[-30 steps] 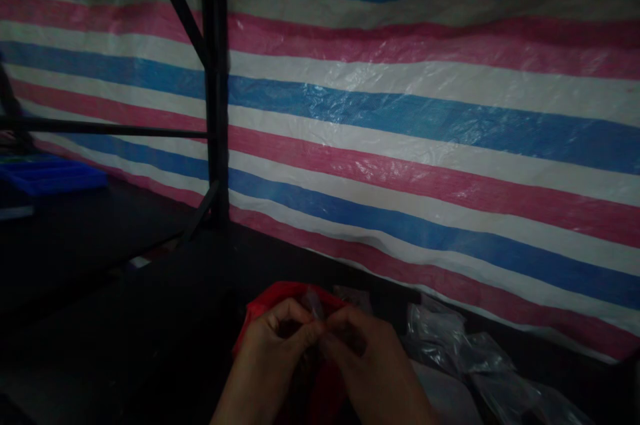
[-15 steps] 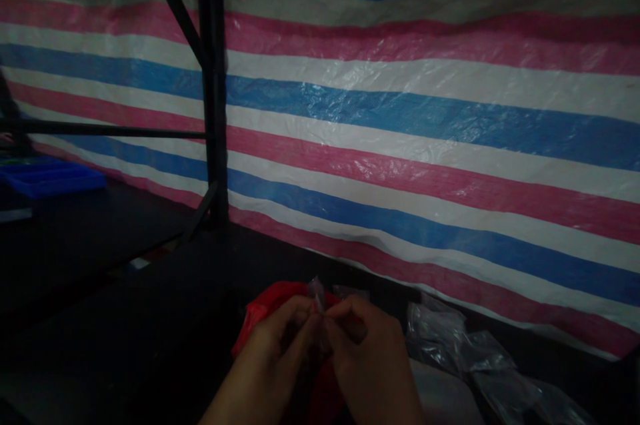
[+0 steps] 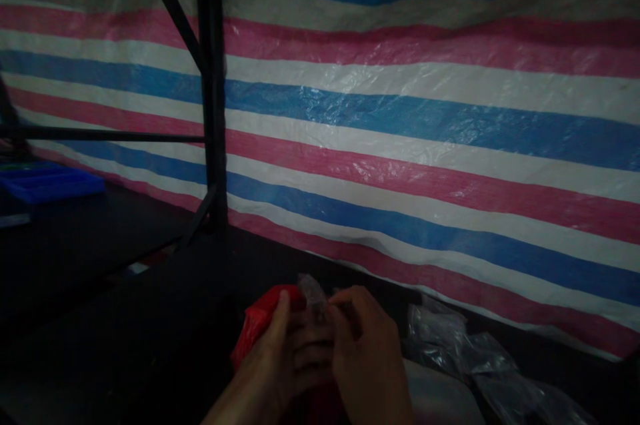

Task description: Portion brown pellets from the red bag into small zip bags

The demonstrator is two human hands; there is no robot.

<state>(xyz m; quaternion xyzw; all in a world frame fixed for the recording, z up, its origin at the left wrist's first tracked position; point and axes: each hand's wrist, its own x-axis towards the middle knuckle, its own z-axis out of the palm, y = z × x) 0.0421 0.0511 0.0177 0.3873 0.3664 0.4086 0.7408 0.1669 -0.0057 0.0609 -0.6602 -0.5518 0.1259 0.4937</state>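
A small clear plastic bag (image 3: 312, 293) stands up between my hands, in front of a red plastic bag (image 3: 260, 316) on the dark tabletop. My right hand (image 3: 367, 352) pinches the small bag's lower right edge between thumb and fingertips. Behind it, my left hand (image 3: 280, 352) is open, palm turned inward, thumb raised and fingers stretched toward the right hand. The left fingers lie close to the small bag; whether they touch it I cannot tell. What the small bag contains is too dark to make out.
Several clear plastic bags (image 3: 465, 345) lie in a pile to the right, beside a pale, rounded object (image 3: 440, 392). A blue tray (image 3: 55, 182) sits at far left. A black metal post (image 3: 213, 92) rises before the striped plastic sheet (image 3: 400, 112).
My left hand has let go of its pinch and opened, its fingers now stretched out. The small bag has tipped left and shows more, still in my right hand.
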